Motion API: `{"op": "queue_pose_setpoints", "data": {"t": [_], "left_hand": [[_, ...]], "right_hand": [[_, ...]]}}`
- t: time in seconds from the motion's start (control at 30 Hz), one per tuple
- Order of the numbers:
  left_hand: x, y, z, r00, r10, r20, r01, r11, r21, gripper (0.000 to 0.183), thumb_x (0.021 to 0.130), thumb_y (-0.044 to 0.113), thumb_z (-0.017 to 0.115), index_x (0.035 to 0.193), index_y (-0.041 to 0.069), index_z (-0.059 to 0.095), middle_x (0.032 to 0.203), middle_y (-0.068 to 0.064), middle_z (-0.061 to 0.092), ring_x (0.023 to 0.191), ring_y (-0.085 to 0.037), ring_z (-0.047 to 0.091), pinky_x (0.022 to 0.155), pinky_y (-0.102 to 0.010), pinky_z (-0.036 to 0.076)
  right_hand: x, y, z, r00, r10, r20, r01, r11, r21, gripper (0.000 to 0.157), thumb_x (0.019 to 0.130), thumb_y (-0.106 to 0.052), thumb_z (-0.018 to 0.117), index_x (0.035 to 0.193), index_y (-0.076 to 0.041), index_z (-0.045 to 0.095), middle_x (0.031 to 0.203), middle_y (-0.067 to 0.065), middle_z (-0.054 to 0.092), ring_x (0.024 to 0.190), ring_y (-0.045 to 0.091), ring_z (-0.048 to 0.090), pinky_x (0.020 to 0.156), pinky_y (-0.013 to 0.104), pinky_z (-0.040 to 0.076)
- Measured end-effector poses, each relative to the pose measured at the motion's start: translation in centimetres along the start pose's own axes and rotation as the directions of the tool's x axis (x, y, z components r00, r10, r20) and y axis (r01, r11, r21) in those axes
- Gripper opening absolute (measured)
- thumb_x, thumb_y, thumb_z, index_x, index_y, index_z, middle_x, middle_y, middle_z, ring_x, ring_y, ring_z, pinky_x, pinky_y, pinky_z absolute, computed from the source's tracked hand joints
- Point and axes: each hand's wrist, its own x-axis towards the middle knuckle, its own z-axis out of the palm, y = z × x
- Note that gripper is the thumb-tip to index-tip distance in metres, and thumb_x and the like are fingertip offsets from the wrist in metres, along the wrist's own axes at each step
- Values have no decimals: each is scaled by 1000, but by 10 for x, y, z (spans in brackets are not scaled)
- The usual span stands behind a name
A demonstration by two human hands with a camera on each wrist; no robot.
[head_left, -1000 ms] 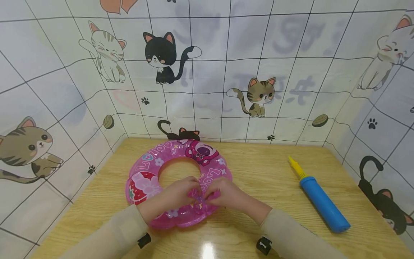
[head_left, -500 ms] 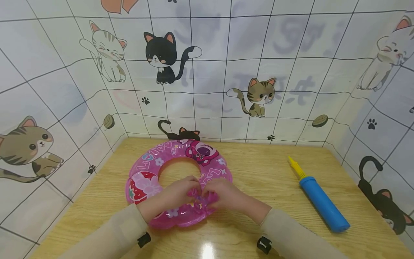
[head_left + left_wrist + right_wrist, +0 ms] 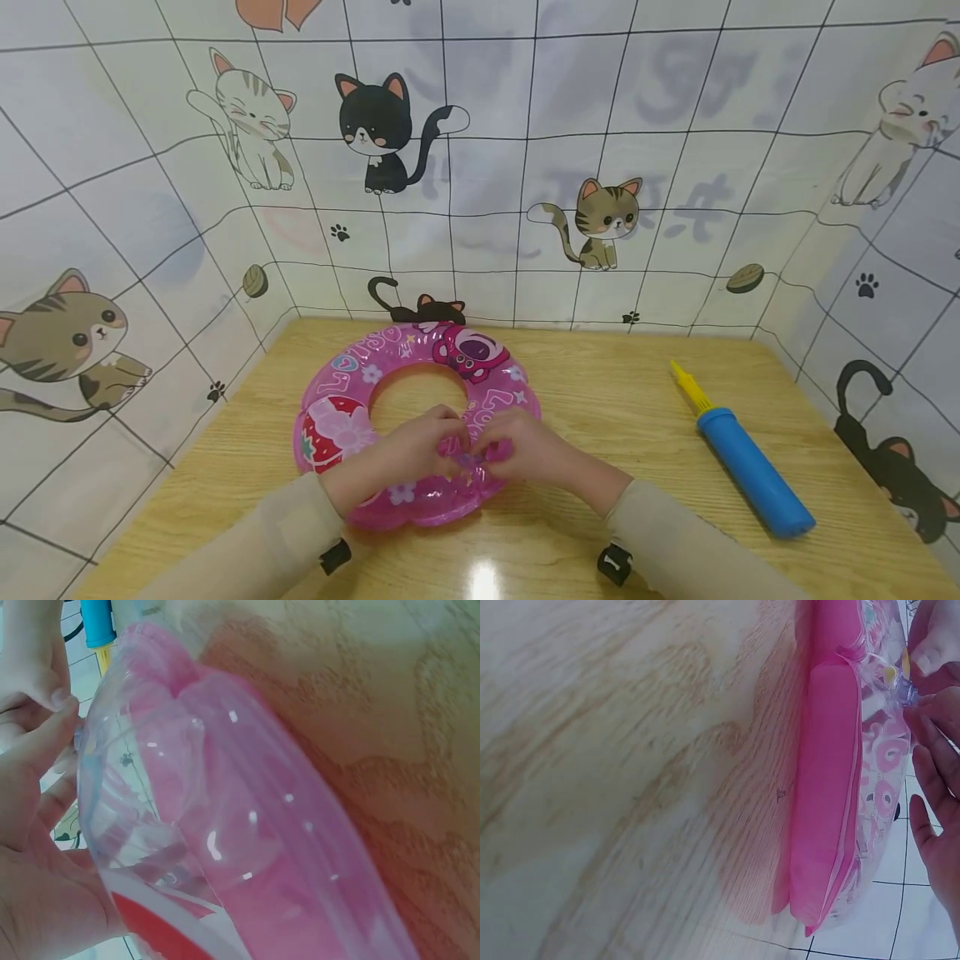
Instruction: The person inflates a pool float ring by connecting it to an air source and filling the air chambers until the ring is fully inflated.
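A pink inflatable swim ring (image 3: pixel 341 375) with strawberry and bear prints lies puffed up on the table. At its near right part, my left hand (image 3: pixel 420 446) and right hand (image 3: pixel 528 446) meet over a small clear valve (image 3: pixel 907 693). The thumb and forefinger of my right hand pinch the valve in the right wrist view, with the other fingers spread out. Fingers of my left hand grip it from the opposite side, partly hidden. In the left wrist view, the left hand (image 3: pixel 45 832) lies along the ring's transparent top, its fingertips touching the right hand's.
A blue hand pump (image 3: pixel 753 471) with a yellow nozzle (image 3: pixel 688 387) lies on the wooden table (image 3: pixel 600 383) to the right. Cat-patterned cloth walls (image 3: pixel 487 167) stand behind and at both sides.
My fingers make small movements at the valve; the right hand shifts slightly over it and back. The ring and the pump stay in place.
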Motion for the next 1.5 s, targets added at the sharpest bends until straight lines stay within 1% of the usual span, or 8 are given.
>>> {"op": "queue_pose_setpoints", "data": {"t": [0.1,0.23,0.47,0.63,0.9,1.1,1.3,1.5], "left_hand": [[0,2,2,1000,-20,-1,20,1000,20,29,68,37,77,88,33,56,110,4,46,95,-15,52,80,-32,47],[0,3,2,999,-43,-13,43,999,32,31,67,32,78,89,32,56,105,6,48,91,-13,53,77,-30,48],[1,3,1,997,-8,-71,10,999,30,30,68,22,78,93,23,62,97,8,55,89,-10,54,77,-28,47],[1,0,3,996,6,-85,-2,999,54,28,67,22,79,91,24,63,92,11,57,88,-9,56,78,-28,48],[-1,1,7,999,-42,-34,43,999,22,31,65,36,79,89,30,61,94,12,53,91,-11,54,81,-31,47],[-2,2,10,997,-75,-34,76,997,13,40,62,41,79,91,30,55,97,11,50,84,-9,52,73,-28,48],[1,2,7,994,-85,-66,86,996,10,41,62,36,80,93,27,54,90,14,53,82,-7,52,73,-26,47],[4,1,3,991,-95,-94,96,995,7,37,65,34,79,94,26,58,89,15,57,86,-9,54,75,-29,48]], "right_hand": [[-2,-2,-1,999,41,-2,-41,999,21,19,70,-10,69,86,-19,70,83,-15,62,80,8,57,72,26,47],[-3,-5,-3,999,48,-8,-48,999,20,19,71,-11,70,87,-19,70,83,-14,61,81,9,56,73,27,47],[-1,-8,-3,999,36,-12,-35,999,23,18,73,-13,71,92,-16,71,87,-12,64,85,1,55,75,21,47],[1,-9,-1,1000,7,-9,-7,1000,16,18,75,-12,70,93,-13,71,87,-9,66,84,1,56,75,17,45],[-4,-10,2,996,92,6,-92,995,50,16,73,-13,70,89,-16,70,85,-14,62,82,0,55,72,17,46],[-5,-14,-1,990,138,9,-138,984,115,18,74,-11,70,91,-16,69,86,-12,63,82,3,57,72,22,49],[-3,-16,-9,995,103,-5,-102,991,90,17,74,-10,70,90,-15,69,86,-11,63,83,2,57,72,24,49],[-2,-14,-12,999,21,-38,-20,999,36,16,74,-11,70,91,-14,70,88,-12,63,86,2,56,76,22,47]]}}
